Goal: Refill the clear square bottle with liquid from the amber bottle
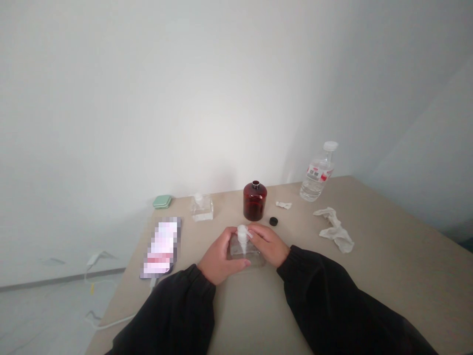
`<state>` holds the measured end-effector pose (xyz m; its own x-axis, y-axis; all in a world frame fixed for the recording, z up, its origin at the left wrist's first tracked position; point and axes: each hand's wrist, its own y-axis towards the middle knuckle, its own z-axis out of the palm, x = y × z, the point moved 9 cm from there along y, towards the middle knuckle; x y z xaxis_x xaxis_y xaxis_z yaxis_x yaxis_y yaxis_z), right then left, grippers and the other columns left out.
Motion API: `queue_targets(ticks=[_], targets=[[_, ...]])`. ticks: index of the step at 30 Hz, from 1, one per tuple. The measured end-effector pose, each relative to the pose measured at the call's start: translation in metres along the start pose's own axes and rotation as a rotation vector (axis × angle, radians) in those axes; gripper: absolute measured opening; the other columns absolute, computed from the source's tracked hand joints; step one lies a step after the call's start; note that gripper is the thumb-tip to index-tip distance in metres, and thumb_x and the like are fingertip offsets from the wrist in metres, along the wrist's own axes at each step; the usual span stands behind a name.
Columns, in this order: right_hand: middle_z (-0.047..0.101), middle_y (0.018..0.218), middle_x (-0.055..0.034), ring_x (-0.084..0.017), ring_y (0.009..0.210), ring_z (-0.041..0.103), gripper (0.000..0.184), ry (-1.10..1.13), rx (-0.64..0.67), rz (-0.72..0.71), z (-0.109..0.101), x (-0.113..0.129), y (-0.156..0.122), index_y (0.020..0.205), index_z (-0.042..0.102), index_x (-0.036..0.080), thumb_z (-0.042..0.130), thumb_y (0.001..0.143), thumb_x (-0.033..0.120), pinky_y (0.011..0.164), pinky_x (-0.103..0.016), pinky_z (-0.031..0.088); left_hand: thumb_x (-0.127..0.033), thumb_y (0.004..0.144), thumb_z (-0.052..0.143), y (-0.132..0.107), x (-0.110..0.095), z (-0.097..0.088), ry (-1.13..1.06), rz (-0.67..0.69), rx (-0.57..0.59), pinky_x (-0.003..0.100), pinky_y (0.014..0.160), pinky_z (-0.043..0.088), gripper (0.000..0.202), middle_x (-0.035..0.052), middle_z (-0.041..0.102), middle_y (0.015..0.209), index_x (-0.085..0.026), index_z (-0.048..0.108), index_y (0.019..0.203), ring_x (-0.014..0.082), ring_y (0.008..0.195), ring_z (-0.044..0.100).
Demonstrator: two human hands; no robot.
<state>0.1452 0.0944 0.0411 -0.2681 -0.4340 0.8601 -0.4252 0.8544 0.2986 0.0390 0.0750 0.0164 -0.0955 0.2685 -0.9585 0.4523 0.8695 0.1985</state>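
Near the middle of the table I hold a clear, square-sided pump bottle (254, 258) upright, with a white pump top (242, 232). My left hand (221, 257) is closed around the bottle's left side, its thumb lying across the front. At the right side, my right hand (269, 243) is closed by the pump top and upper bottle; its far fingertips are hidden. Just beyond my hands stands a dark red-brown bottle (254, 204) with an uncapped neck. A small black cap (273, 221) lies on the table beside it.
At the back left stand a second clear square bottle (203, 211) with a white top and a green case (162, 201). A phone (161, 246) with a white cable lies left. A water bottle (317, 175), a small tissue scrap (284, 205) and crumpled tissue (337, 231) are right.
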Motion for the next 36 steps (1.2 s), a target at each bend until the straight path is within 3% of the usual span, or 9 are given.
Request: queue_targets(ticks=[16, 36], targets=[[0.06, 0.087, -0.0046, -0.018, 0.083, 0.056, 0.047, 0.135, 0.011, 0.102, 0.005, -0.014, 0.001, 0.091, 0.062, 0.016, 0.043, 0.091, 0.059, 0.078, -0.032, 0.045, -0.027, 0.071, 0.074, 0.0, -0.004, 0.0, -0.018, -0.035, 0.005, 0.04, 0.095, 0.043, 0.059, 0.0083, 0.057, 0.115, -0.017, 0.043, 0.121, 0.0259, 0.107, 0.055], [0.058, 0.083, -0.003, -0.017, 0.077, 0.053, 0.044, 0.163, 0.01, 0.121, 0.005, -0.013, 0.0, 0.087, 0.061, 0.017, 0.044, 0.091, 0.058, 0.073, -0.03, 0.044, -0.028, 0.071, 0.074, 0.001, -0.005, 0.001, -0.055, -0.044, 0.002, 0.039, 0.093, 0.044, 0.059, 0.007, 0.059, 0.112, -0.017, 0.044, 0.12, 0.0244, 0.105, 0.056]])
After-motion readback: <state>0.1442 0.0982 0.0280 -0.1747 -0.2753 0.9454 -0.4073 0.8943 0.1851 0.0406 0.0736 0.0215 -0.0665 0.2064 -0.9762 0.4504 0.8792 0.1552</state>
